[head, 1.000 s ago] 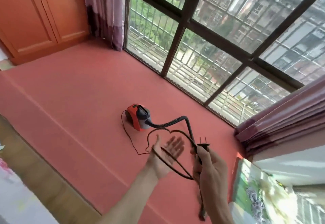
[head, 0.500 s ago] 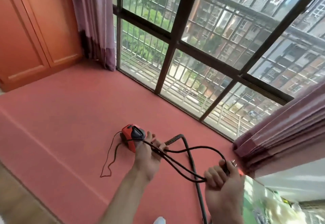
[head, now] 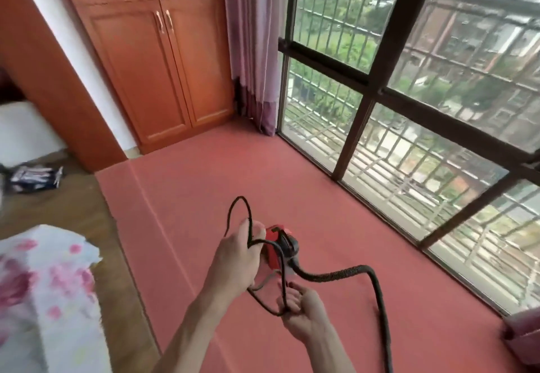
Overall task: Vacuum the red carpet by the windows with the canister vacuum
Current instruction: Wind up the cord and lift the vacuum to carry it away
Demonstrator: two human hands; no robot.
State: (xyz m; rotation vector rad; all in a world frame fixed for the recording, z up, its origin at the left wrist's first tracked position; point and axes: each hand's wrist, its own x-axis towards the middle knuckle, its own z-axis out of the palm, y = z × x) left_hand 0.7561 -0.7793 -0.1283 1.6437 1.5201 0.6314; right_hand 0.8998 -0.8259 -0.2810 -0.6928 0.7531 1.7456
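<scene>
Two hands held the power cord; the left hand gripped it just before the canister vacuum, the right hand closer in.

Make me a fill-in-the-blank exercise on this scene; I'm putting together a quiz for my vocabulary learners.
1. The left hand and the right hand both hold a thin black ____, not the ribbed hose.
2. The canister vacuum sits on the ____ carpet.
3. The wardrobe doors are ____.
Missing: cord, red, closed.
</scene>
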